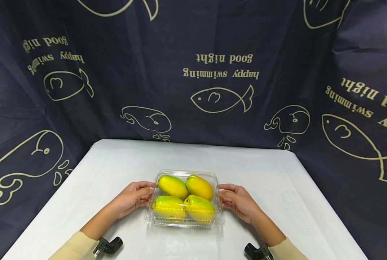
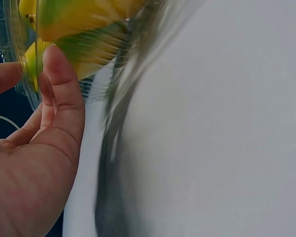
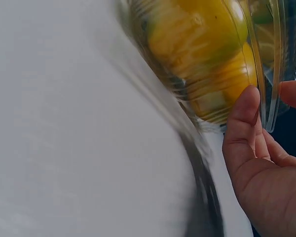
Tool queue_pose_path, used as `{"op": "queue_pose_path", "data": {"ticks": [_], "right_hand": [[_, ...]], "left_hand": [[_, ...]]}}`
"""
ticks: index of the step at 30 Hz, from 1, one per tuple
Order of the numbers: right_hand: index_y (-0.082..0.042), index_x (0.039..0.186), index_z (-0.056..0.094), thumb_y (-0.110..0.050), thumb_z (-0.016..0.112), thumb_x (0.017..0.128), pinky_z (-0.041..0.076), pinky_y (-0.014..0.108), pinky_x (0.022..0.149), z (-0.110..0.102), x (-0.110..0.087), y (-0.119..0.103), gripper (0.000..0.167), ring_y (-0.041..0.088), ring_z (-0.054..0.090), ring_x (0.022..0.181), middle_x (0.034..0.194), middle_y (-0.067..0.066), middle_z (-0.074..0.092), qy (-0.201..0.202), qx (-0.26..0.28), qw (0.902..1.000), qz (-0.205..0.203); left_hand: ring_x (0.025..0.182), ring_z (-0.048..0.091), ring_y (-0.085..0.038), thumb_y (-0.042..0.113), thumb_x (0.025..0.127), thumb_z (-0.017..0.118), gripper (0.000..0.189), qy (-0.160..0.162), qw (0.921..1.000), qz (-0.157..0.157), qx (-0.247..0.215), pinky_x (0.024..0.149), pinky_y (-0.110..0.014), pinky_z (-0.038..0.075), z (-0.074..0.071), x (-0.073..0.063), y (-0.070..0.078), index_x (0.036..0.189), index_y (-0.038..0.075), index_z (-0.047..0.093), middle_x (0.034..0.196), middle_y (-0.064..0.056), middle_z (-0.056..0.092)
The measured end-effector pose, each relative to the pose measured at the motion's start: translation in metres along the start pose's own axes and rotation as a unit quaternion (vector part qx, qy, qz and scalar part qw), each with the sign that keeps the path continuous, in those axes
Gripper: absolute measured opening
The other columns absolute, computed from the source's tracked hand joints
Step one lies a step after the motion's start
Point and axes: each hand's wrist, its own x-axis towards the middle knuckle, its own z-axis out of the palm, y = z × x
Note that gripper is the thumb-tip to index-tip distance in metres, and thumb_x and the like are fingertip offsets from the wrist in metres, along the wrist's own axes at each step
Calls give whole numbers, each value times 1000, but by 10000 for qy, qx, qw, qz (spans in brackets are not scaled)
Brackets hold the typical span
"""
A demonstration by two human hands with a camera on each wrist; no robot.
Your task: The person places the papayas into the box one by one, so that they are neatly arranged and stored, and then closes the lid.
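Note:
A clear plastic clamshell box [image 1: 185,223] with a ridged rim is near the front middle of the white table. Inside it are several yellow-green mangoes [image 1: 172,186], in two rows, seen through the plastic. My left hand [image 1: 131,199] grips the box's left edge, with the rim between thumb and fingers in the left wrist view. On the opposite edge, my right hand [image 1: 240,202] pinches the rim the same way, as the right wrist view confirms. The fingertips beneath the rim are partly hidden. Whether the box's bottom touches the table, I cannot tell.
A white cloth covers the table [image 1: 115,162], whose far edge meets a dark blue curtain [image 1: 180,126] printed with fish and whales. The curtain also rises along the left and right sides. Black wrist mounts [image 1: 110,245] sit by the beige sleeves [image 1: 78,247].

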Motion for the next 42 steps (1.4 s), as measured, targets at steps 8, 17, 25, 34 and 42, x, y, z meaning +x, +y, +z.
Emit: {"op": "queue_pose_path", "data": {"ticks": [8,17,25,34,42], "right_hand": [[14,143,41,-10,66,97,59,21,72,5,-10,0,57,10,65,77,97,-1,68,-91,6,9999,65],[13,146,36,-11,67,96,59,21,71,9,-23,1,64,12,64,76,97,0,68,-253,39,9995,159],[13,146,34,-13,65,99,59,22,72,11,-35,2,63,12,66,79,100,1,69,-547,1,9983,203],[12,145,34,-12,64,99,60,24,74,11,-43,3,60,13,65,79,96,0,69,-662,-75,9975,253],[12,143,33,-8,63,96,61,26,75,12,-49,1,60,14,65,78,95,0,67,-748,-1,9968,295]], "left_hand": [[76,60,-10,12,102,57,57,-88,9999,53,-109,70,-23,58,4,-8,-1,145,-17,33,94,-1,62],[75,62,-10,13,103,57,55,-283,9995,47,-141,69,-23,58,6,-19,-1,143,-15,32,93,1,65],[79,62,-10,15,104,57,58,-517,9981,-101,-320,73,-24,59,8,-32,-2,145,-13,27,94,1,65],[78,66,-14,8,103,53,48,-1213,9902,-133,-681,73,-27,61,13,-48,-2,142,-9,30,95,-1,65],[78,67,-15,-1,99,51,52,-1390,9864,-16,-876,76,-29,61,15,-49,-5,143,-4,25,95,1,64]]}}
